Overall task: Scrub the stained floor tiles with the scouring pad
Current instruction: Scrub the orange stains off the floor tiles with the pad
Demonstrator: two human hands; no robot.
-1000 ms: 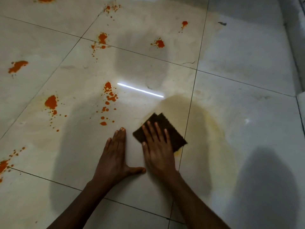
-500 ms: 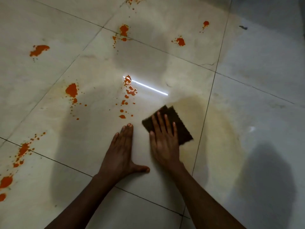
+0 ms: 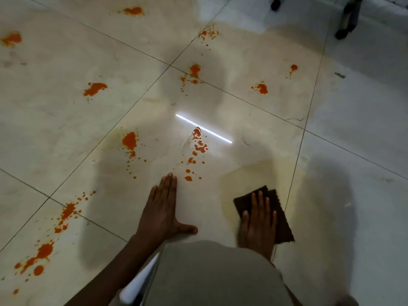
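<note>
Brown pad [image 3: 272, 208] lies flat on the floor [image 3: 66, 120], just left of a grout line [image 3: 293, 173], at the lower edge of a yellowish wet smear [image 3: 260, 173]. Right hand [image 3: 257, 224] presses on it with fingers straight and slightly spread; nothing is gripped. Left hand [image 3: 162, 208] rests flat on the tile, fingers together, thumb out to the right, holding nothing.

Change from half a second ago: the pad and right hand now sit nearer the person and further right, so the two hands are well apart where they were almost side by side. The left hand has kept its place beside the spatter. A grey clothed knee [image 3: 212, 272] has come into the bottom of the view, covering the right wrist.

Orange stains [image 3: 198, 146] run in a trail just beyond the left fingertips, untouched. Further orange blotches [image 3: 95, 89] scatter across the tiles to the left and far side.

Room: pale tile to the right of the grout line carries no orange marks. Dark furniture legs [image 3: 346, 21] stand at the far right, well apart from the pad.
</note>
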